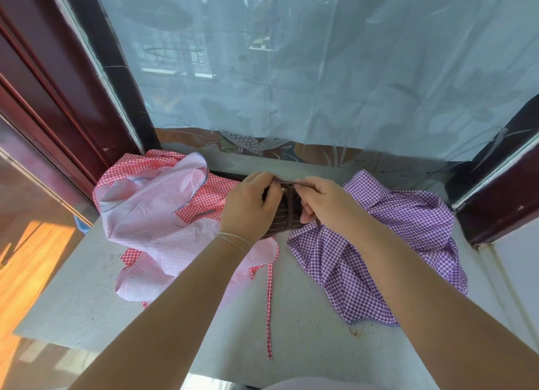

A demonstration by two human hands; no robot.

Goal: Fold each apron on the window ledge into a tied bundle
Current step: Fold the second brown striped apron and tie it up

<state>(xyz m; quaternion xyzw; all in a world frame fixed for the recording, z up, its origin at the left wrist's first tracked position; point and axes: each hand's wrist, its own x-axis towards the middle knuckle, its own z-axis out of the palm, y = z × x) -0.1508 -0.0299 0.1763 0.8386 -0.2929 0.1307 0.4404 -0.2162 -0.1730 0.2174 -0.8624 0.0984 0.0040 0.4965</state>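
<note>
A dark brown striped apron (pixel 284 219), folded into a small bundle, sits at the middle of the grey stone ledge (pixel 306 325) near the window. My left hand (pixel 250 206) and my right hand (pixel 323 203) both pinch its brown strap above the bundle, fingers closed on the strap. A red and pink checked apron (pixel 157 214) lies crumpled to the left, its long strap (pixel 269 308) trailing toward me. A purple checked apron (pixel 379 243) lies loose on the right. Most of the brown bundle is hidden by my hands.
The window behind is covered with a translucent plastic sheet (pixel 320 68). Dark red wooden frames (pixel 58 83) stand at both sides. The ledge's left edge drops to a wooden floor (pixel 26 258). A small blue object (pixel 81 224) peeks out beside the ledge.
</note>
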